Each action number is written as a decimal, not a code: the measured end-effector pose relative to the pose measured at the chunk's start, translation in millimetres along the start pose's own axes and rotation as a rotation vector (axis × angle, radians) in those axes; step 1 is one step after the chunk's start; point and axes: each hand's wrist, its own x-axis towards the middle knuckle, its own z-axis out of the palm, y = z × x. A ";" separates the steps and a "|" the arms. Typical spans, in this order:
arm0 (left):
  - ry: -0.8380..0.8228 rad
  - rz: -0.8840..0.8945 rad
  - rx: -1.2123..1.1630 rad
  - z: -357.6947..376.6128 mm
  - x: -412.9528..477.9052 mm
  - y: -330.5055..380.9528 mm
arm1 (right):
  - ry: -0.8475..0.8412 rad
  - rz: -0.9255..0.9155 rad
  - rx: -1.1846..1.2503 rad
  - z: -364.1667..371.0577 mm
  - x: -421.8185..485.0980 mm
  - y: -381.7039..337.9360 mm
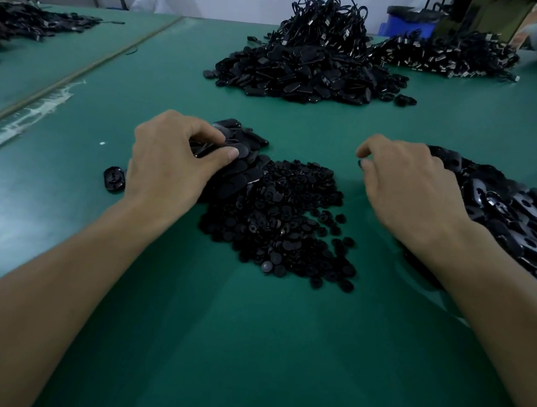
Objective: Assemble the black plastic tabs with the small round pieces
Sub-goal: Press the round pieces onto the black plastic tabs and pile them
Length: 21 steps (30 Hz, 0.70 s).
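A heap of small round black pieces [278, 223] lies on the green table between my hands. At its far left edge sits a small pile of flat black oval tabs [249, 141]. My left hand [172, 155] rests on that pile, thumb and fingers curled round a black tab [207, 149]. My right hand [411, 184] hovers to the right of the round pieces, fingers curled, with a small dark piece [360, 163] at its thumb tip. Behind and under my right wrist lies another heap of black tabs [508, 213].
One single tab [115, 178] lies left of my left hand. A big mound of black tabs [305, 72] topped with cables [327, 26] stands at the back, more cables [446, 56] to its right. A blue bin [410, 22] is behind. A table seam [79, 72] runs on the left.
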 end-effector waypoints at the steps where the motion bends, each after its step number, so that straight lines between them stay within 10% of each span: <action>1: 0.004 0.003 0.009 0.5 -0.5 0.3 | 0.030 -0.005 0.025 0.2 0.6 -0.1; 12: -0.161 0.183 -0.374 6.4 -23.4 40.9 | -0.178 0.070 1.380 -3.0 -7.1 -19.7; 21: -0.292 0.078 -0.607 9.2 -25.7 46.6 | -0.218 0.059 1.474 -6.6 -9.4 -28.9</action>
